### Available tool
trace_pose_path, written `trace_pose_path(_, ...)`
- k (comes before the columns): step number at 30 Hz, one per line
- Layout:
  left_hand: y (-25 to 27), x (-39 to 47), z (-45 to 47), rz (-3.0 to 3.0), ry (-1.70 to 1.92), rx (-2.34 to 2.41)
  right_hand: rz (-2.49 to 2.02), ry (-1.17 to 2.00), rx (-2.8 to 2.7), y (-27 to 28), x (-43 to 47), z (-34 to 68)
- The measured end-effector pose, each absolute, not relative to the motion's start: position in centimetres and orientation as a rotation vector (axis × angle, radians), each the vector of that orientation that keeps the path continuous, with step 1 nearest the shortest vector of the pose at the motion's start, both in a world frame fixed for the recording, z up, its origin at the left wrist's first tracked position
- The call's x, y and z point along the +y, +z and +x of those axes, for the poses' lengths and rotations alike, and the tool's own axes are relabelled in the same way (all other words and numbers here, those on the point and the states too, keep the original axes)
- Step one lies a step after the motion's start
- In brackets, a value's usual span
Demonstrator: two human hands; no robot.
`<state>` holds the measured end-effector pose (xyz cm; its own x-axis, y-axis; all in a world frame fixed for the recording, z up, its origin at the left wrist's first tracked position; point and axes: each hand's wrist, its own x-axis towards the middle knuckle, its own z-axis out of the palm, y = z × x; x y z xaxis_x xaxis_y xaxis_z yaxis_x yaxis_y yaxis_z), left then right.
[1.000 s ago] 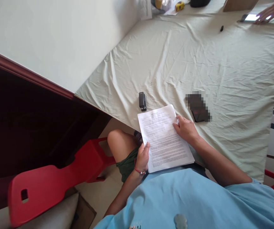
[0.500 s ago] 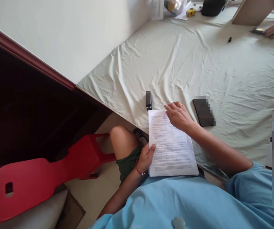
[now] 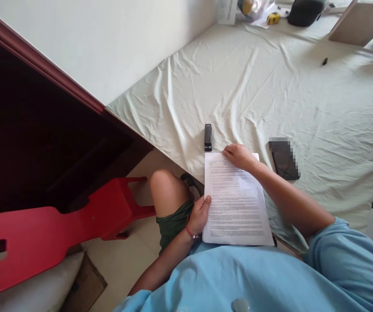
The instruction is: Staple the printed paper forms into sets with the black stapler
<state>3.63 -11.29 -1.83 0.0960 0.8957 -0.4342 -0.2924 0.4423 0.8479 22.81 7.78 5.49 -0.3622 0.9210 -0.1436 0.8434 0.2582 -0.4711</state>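
Note:
A stack of printed paper sheets [image 3: 235, 208] rests at the table's front edge, its lower end against my blue shirt. My left hand [image 3: 199, 213] grips the stack's left side, thumb on top and the other fingers hidden beneath. At the top edge, my right hand [image 3: 239, 157] has its fingers bent together over the paper. Just beyond the upper left corner of the sheets stands a black stapler [image 3: 208, 137]. To the right of my right forearm lies a dark phone [image 3: 285, 160], partly pixelated.
A wrinkled pale cloth [image 3: 192, 91] covers the table. Toward the back are a yellow tape measure [image 3: 273, 18], a black cap [image 3: 306, 12], a board [image 3: 360, 24] and a small black object [image 3: 325, 61]. A red plastic chair [image 3: 43, 242] stands at left. Part of another person shows at far right.
My right hand has lowered onto the top edge of the sheets, its fingers bending in. My left hand keeps its hold. The view has shifted slightly left, and the other person's hand has mostly left it.

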Motion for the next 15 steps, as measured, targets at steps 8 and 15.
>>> trace_pose_path(8, -0.3, -9.8, 4.0, 0.390, 1.009, 1.023, -1.714, 0.857, -2.270, 5.2, 10.3, 20.7)
trace_pose_path(15, -0.1, -8.5, 4.2, 0.397, 0.994, 1.042, -1.768, 0.875, -2.312, 5.5, 12.5, 19.8)
